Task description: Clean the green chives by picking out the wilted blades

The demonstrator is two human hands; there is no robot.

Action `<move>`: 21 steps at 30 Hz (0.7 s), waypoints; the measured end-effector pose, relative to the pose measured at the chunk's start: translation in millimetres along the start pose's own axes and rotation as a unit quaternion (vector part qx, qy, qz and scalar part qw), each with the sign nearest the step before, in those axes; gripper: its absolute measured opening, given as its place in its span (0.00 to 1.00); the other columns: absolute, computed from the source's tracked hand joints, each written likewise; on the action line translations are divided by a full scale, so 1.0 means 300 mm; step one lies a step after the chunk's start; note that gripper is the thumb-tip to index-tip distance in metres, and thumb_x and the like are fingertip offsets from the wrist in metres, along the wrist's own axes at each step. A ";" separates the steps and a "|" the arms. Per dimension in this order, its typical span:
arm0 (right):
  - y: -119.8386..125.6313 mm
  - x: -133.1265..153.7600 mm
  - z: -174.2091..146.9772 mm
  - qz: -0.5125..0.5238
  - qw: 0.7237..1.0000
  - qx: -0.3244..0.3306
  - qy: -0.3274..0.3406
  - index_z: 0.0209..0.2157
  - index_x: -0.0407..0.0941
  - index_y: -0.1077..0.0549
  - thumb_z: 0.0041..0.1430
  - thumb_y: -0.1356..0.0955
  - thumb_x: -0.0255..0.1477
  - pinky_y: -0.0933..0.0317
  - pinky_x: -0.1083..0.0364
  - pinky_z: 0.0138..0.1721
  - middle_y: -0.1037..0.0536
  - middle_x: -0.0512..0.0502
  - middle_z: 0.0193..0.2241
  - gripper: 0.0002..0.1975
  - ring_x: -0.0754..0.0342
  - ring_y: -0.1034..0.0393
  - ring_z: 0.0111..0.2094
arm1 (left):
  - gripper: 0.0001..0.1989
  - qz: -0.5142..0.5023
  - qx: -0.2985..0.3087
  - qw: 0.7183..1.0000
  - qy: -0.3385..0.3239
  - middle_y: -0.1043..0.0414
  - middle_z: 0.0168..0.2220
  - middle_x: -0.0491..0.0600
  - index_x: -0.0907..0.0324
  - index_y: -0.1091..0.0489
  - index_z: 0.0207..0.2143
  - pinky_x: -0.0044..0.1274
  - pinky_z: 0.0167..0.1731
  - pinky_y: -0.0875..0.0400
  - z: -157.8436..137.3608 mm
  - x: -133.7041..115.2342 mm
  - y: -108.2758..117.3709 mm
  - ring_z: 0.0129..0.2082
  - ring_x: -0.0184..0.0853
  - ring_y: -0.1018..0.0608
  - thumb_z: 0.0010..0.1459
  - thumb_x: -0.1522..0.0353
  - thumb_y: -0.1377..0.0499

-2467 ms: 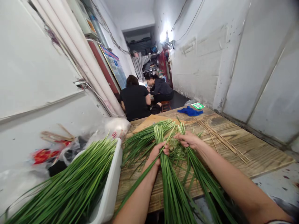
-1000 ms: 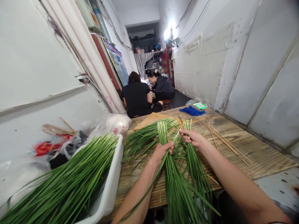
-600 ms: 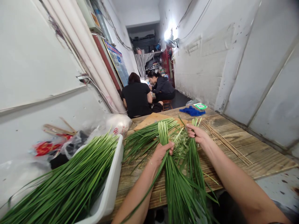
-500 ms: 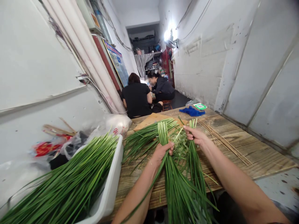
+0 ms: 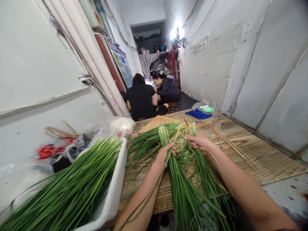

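Note:
My left hand (image 5: pixel 165 153) is closed around a thick bunch of garlic chives (image 5: pixel 179 183), pale cut ends up and green leaves hanging over the table's near edge. To its right, my right hand (image 5: pixel 197 141) grips a thinner bunch of chives (image 5: pixel 203 166), also with its pale ends up. One pale stalk slants out of the left bunch near its top. Between and behind the hands lies a heap of trimmed leaf scraps (image 5: pixel 184 149). More chives (image 5: pixel 149 138) lie on the table left of my left hand.
A white plastic tub (image 5: pixel 120 173) full of chives (image 5: pixel 72 179) stands at the left. Thin wooden sticks (image 5: pixel 233 146), a blue cloth (image 5: pixel 198 113) and a QR-code card (image 5: pixel 207 108) lie on the wooden table (image 5: pixel 262 150). Two people (image 5: pixel 141 96) sit beyond it.
Both bunches have shifted slightly left with my hands. A pale stalk that was between the hands now leans against the left bunch. My right fingers have closed further round the thinner bunch.

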State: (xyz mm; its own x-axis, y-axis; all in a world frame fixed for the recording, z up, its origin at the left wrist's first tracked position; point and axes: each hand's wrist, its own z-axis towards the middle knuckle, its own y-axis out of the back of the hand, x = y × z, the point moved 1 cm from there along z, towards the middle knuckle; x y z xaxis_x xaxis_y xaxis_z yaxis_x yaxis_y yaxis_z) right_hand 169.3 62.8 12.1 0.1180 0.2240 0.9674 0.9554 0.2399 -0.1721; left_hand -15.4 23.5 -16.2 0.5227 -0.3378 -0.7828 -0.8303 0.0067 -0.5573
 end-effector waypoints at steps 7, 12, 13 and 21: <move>-0.008 0.004 -0.013 -0.030 0.999 -0.018 0.019 0.23 0.44 0.35 0.42 0.24 0.32 0.63 0.65 0.10 0.47 0.63 0.09 0.16 0.67 0.55 0.09 | 0.13 0.007 0.020 1.000 0.003 0.34 0.20 0.43 0.64 0.33 0.24 0.15 0.17 0.38 0.007 0.005 0.011 0.16 0.21 0.34 0.45 0.65 0.33; -0.010 0.015 -0.028 -0.062 0.998 0.022 -0.017 0.41 0.44 0.29 0.44 0.27 0.24 0.64 0.65 0.10 0.42 0.64 0.11 0.19 0.66 0.54 0.09 | 0.13 0.003 0.022 1.000 0.005 0.33 0.21 0.44 0.64 0.32 0.25 0.16 0.18 0.38 0.006 0.005 0.012 0.16 0.21 0.34 0.44 0.66 0.32; -0.008 0.013 -0.026 -0.068 0.997 0.013 -0.018 0.39 0.43 0.29 0.45 0.28 0.24 0.64 0.64 0.10 0.43 0.63 0.10 0.16 0.66 0.54 0.08 | 0.13 0.001 0.024 1.000 0.003 0.33 0.21 0.44 0.64 0.32 0.25 0.16 0.18 0.38 0.005 0.005 0.011 0.17 0.21 0.34 0.44 0.66 0.32; 0.000 0.002 -0.010 -0.067 0.997 -0.027 0.008 0.21 0.44 0.38 0.44 0.26 0.33 0.64 0.64 0.09 0.46 0.62 0.08 0.16 0.67 0.55 0.09 | 0.13 0.009 0.027 1.000 0.001 0.33 0.21 0.44 0.64 0.32 0.25 0.16 0.17 0.38 -0.002 0.000 0.004 0.16 0.21 0.34 0.43 0.66 0.32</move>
State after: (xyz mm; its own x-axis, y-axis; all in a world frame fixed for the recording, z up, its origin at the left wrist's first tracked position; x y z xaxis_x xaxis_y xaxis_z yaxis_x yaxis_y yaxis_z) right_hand 170.1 60.0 13.4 -0.0086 0.1787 0.9839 0.9760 0.2156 -0.0306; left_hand -16.4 22.9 -16.8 0.5080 -0.3394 -0.7917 -0.8274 0.0631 -0.5580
